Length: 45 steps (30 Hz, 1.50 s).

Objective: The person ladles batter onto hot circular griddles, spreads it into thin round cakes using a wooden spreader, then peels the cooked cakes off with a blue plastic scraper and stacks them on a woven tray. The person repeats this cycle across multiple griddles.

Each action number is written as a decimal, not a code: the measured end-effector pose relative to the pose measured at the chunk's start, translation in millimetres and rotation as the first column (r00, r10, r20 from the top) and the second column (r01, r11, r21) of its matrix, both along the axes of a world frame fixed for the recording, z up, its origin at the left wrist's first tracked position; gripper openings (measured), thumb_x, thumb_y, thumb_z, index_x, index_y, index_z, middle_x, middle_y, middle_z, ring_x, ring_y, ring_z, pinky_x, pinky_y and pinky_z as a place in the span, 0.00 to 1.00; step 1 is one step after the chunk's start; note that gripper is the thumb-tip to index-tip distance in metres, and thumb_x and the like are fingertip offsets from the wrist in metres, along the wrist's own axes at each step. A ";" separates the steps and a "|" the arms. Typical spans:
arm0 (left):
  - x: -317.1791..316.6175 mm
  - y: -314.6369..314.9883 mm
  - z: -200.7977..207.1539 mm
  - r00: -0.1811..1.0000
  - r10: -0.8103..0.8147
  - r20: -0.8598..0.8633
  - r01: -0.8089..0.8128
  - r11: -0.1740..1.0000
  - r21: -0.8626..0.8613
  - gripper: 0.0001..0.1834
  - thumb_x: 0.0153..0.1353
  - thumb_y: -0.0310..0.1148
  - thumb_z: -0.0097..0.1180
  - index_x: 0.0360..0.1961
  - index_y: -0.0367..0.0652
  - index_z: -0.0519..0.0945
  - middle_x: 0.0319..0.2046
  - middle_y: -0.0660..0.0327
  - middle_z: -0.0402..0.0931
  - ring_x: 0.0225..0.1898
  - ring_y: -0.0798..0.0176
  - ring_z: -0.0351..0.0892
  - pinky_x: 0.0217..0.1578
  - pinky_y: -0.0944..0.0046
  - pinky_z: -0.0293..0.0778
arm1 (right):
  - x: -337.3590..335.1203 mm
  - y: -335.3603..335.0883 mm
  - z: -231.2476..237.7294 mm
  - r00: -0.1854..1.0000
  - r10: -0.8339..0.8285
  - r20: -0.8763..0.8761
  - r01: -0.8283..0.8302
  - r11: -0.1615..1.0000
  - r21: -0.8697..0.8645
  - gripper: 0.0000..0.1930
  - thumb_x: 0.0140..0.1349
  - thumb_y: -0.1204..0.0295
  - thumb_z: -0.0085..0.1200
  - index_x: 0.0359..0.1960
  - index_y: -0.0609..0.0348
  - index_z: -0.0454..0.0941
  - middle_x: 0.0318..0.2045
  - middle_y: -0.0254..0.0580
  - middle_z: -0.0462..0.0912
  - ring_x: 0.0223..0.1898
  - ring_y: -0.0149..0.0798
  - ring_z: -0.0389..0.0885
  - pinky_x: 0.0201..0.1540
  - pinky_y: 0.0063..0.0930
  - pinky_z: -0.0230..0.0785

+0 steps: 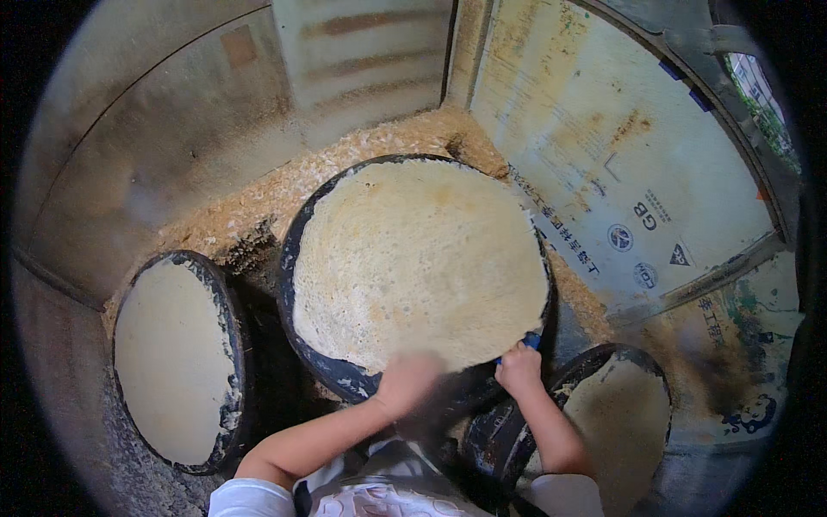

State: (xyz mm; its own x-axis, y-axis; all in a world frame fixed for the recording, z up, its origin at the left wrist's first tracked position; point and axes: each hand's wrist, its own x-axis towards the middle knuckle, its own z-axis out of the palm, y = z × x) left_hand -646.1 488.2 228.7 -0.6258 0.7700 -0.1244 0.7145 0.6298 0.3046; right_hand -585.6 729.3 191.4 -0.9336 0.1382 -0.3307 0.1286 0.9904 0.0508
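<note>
A large round pale flatbread (422,258), thin and speckled, covers most of a black round griddle (323,366) in the middle. My left hand (412,381) is at its near edge, blurred by motion, so its fingers cannot be made out. At the griddle's near right edge, my right hand (520,369) is closed around a small blue tool (531,340). The tool's upper end shows beside the flatbread's rim; the rest is hidden by the fingers.
Two more black griddles bearing pale sheets stand nearby: a left griddle (239,379) and a right griddle (662,379). Flaky crumbs (233,202) lie heaped behind. A stained metal wall (189,129) and a printed white panel (603,112) enclose the space.
</note>
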 end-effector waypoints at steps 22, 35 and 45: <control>-121.6 19.4 207.4 0.816 0.224 -0.533 0.007 0.918 0.396 0.05 0.51 0.22 0.56 0.28 0.41 0.74 0.25 0.53 0.78 0.25 0.52 0.79 0.25 0.59 0.75 | -322.0 62.3 -23.5 0.520 -0.132 -0.844 -0.089 0.974 -0.207 0.26 0.48 0.74 0.53 0.53 0.57 0.70 0.54 0.56 0.70 0.57 0.55 0.66 0.60 0.44 0.59; -71.1 10.7 5.7 0.963 0.032 -0.268 0.064 0.938 0.340 0.12 0.48 0.28 0.51 0.36 0.40 0.73 0.43 0.56 0.75 0.47 0.55 0.76 0.42 0.59 0.74 | -26.1 -24.3 4.4 0.888 0.158 -0.432 -0.261 0.947 -0.189 0.26 0.36 0.73 0.56 0.45 0.54 0.77 0.47 0.47 0.76 0.52 0.45 0.72 0.54 0.39 0.61; 55.4 -115.2 -31.2 0.955 -0.072 -0.287 0.201 0.870 0.451 0.13 0.48 0.27 0.52 0.38 0.39 0.74 0.45 0.54 0.75 0.46 0.52 0.77 0.41 0.58 0.76 | 103.7 -133.8 68.3 0.794 0.383 -0.472 -0.544 0.794 -0.271 0.23 0.36 0.73 0.61 0.42 0.54 0.78 0.55 0.51 0.70 0.61 0.49 0.61 0.61 0.48 0.52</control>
